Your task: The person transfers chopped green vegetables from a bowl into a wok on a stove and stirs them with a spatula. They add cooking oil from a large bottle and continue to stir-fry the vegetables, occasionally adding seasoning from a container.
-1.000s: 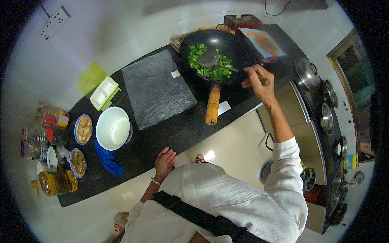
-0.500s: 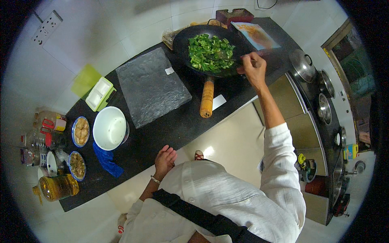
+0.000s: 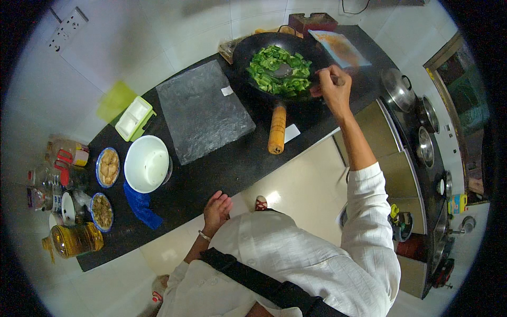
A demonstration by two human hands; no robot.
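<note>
Right hand (image 3: 334, 87) is wrapped snugly around the end of a grey metal cooking utensil (image 3: 283, 70), whose head's sitting in chopped leafy greens (image 3: 269, 55) inside a round black wok (image 3: 241, 57) with a cylindrical yellowish wooden handle (image 3: 277, 131). Wok's on the long black desk (image 3: 203, 177), just right of a flat dark-grey rectangular panel (image 3: 206, 113). Left hand (image 3: 217, 208) is by the desk's near edge, fingers loosely bent, nothing visible in it.

The head-worn fisheye looks down from above across the dark counter (image 3: 211, 177).
</note>
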